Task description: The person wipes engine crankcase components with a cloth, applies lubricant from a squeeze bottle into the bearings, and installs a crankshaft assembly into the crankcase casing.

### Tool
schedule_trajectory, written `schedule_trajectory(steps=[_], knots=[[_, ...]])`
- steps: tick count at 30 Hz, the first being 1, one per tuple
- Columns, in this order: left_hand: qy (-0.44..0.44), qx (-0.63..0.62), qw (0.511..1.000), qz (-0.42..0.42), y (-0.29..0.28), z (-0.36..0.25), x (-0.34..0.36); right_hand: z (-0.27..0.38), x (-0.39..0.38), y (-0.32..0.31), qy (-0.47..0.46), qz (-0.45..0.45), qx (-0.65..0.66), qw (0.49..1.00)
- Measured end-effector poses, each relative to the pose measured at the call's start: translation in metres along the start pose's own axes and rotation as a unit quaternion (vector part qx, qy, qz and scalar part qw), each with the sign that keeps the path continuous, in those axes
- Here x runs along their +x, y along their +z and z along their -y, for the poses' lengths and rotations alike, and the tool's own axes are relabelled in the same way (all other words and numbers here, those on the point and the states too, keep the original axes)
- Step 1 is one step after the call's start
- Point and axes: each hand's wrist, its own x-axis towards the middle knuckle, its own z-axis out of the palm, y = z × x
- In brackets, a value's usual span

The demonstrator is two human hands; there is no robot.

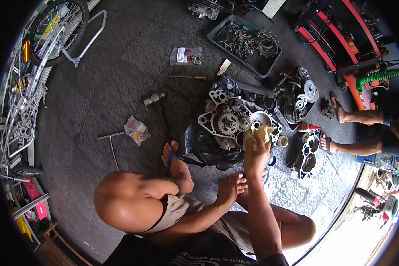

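In the head view an open metal engine case (228,122) with exposed gears lies on crumpled black plastic (199,148). My right hand (256,157) grips a cream cloth (261,133) against the right part of the case, over a round bore, partly hiding it. A small round container (283,142) sits just right of the cloth. Below, my left hand (230,190) rests beside my right forearm, fingers loosely bent and apart, holding nothing that I can see.
A parts tray (215,34), pan of components (297,99), casing (308,150), screwdriver (186,77), hammer (155,99), T-handle tool (113,137) and bags (135,128) surround me. Another person's legs (359,117) are at right, near a red tool cart (334,40). Wheeled frames (60,40) line the left.
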Motion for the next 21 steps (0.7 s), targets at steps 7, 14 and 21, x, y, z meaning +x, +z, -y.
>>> schedule_trajectory(steps=[7,14,21], knots=[[0.037,0.027,0.999,-0.004,-0.018,0.059,0.041,0.023,-0.032,0.002,-0.008,0.127,0.178,0.976],[0.008,-0.016,0.999,0.047,-0.016,0.054,0.029,0.047,-0.022,0.006,-0.12,0.146,-0.007,0.982],[0.081,0.137,0.981,-0.11,-0.156,-0.029,-0.05,0.058,-0.046,0.032,-0.234,0.192,-0.059,0.951]])
